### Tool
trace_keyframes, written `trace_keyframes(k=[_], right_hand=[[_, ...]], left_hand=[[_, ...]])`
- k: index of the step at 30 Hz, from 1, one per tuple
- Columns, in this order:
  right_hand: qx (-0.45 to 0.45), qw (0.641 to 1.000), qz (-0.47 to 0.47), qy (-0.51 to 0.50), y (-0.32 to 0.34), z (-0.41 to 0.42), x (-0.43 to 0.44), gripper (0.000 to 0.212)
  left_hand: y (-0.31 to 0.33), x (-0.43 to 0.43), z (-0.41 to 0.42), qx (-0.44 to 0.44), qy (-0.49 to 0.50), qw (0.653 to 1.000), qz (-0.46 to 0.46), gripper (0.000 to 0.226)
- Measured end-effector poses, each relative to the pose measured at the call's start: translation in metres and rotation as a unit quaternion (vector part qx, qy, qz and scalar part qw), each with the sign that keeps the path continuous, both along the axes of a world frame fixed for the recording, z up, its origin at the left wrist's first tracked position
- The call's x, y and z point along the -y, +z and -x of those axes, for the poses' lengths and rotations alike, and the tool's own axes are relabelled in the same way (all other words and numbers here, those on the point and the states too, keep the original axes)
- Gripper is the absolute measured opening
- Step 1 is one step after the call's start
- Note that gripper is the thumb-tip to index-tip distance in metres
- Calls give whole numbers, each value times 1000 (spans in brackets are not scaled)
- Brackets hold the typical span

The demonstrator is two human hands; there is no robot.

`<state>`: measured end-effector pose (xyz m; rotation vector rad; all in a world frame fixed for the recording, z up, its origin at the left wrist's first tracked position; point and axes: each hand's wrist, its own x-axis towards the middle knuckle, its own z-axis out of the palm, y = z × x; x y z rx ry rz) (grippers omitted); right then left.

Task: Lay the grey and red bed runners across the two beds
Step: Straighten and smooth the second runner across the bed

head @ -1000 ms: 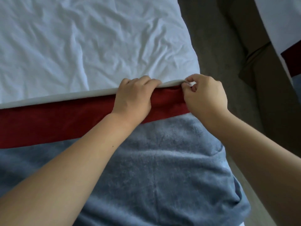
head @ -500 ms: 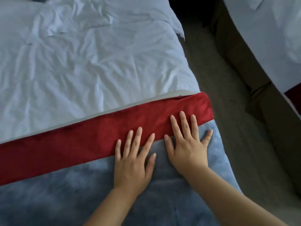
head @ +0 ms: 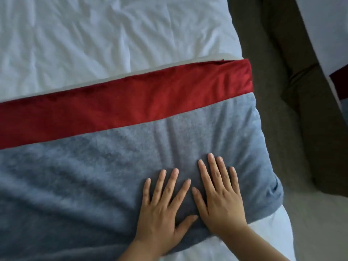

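Bed runner [head: 113,166] ends at the mattress's floor-side edge; left hand [head: 162,210] and right hand [head: 220,196] press flat, fingers spread, on its grey band.

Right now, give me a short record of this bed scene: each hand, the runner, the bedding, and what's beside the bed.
left hand: flat, fingers spread, pressing on the grey part of the runner
right hand: flat beside the left, on the same grey part
runner: lies across the near bed, red band on the far side
duvet: white, creased, beyond the red band
second bed: right edge, across the floor; dark red strip on it
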<state>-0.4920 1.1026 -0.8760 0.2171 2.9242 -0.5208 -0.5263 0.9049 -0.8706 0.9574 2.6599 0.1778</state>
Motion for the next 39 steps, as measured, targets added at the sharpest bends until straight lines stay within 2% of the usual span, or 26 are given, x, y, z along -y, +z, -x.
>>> trace_keyframes(k=[6, 8, 11, 13, 16, 20, 24, 27, 30, 33, 36, 39], right_hand=[[-47, 994, 52, 87, 5, -89, 28, 72], [-86, 987, 63, 118, 7, -101, 37, 62], [-169, 970, 77, 155, 11, -104, 59, 28], [-190, 965, 59, 170, 15, -96, 68, 26], [-192, 970, 48, 143, 21, -73, 74, 23], [-195, 977, 57, 64, 26, -53, 81, 17], [-242, 966, 31, 88, 29, -67, 93, 23], [-227, 967, -2, 120, 21, -82, 85, 27], [-185, 978, -62, 80, 14, -84, 69, 45], [-154, 984, -92, 25, 15, -74, 50, 53], [-126, 989, -80, -24, 19, -69, 32, 48], [-125, 992, -11, -6, 30, -73, 26, 47]], left_hand=[[3, 46, -70, -4, -43, 998, -36, 79], [7, 62, -75, -12, -21, 998, -65, 71], [14, 90, -72, -32, 25, 995, -91, 78], [16, 111, -67, -59, 41, 993, -95, 83], [20, 144, -58, -82, 50, 989, -110, 70], [26, 186, -50, -68, 48, 989, -119, 54], [25, 219, -50, -101, 49, 985, -129, 50], [25, 230, -52, -104, 40, 984, -136, 39], [26, 239, -61, -92, 0, 989, -118, 36], [25, 252, -69, -86, -30, 993, -75, 40], [25, 263, -69, -85, -24, 995, -51, 50], [24, 272, -69, -87, -21, 995, -38, 51]])
